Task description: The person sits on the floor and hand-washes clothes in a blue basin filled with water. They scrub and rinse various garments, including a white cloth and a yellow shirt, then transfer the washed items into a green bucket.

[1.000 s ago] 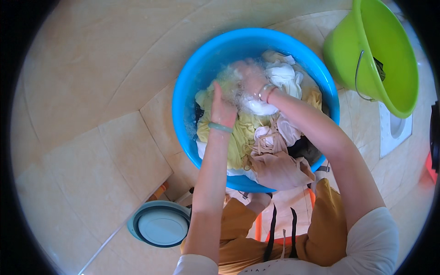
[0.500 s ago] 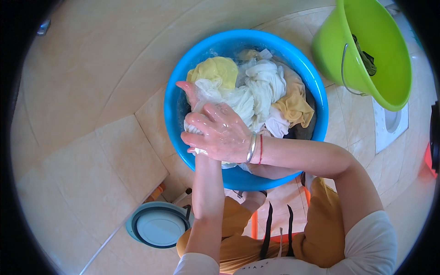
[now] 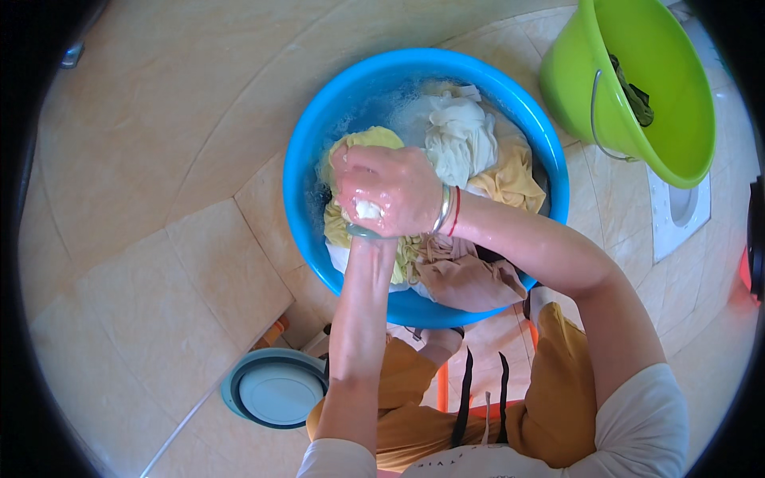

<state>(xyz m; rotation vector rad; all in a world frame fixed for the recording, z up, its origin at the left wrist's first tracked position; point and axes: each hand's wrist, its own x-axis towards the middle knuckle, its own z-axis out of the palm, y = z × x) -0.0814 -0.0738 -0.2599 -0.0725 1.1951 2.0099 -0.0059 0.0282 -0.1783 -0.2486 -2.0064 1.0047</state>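
Mostly, what could go wrong comes down to wetness: the right hand point(image 3: 390, 187) glistens, so a slick grip might let the small white cloth point(image 3: 368, 209) slip back among the laundry. Hard rubbing could also splash sudsy water point(image 3: 374, 102) over the rim of the blue basin point(image 3: 306, 247) onto the tiled floor point(image 3: 143, 271) or the brown trousers point(image 3: 562, 382). The pinkish cloth point(image 3: 470, 280) lies against the near rim — a knock or tug might drag it out.

The right fingers are curled tightly, apparently around the white cloth; the left hand point(image 3: 343, 177) sits mostly underneath, and I cannot tell how its fingers stand. Only a bright, wet-looking patch of the white cloth shows, between the hands above the basin's left half — its full shape is hidden. Beside it, the yellow cloth point(image 3: 374, 137) looks soaked and rumpled.
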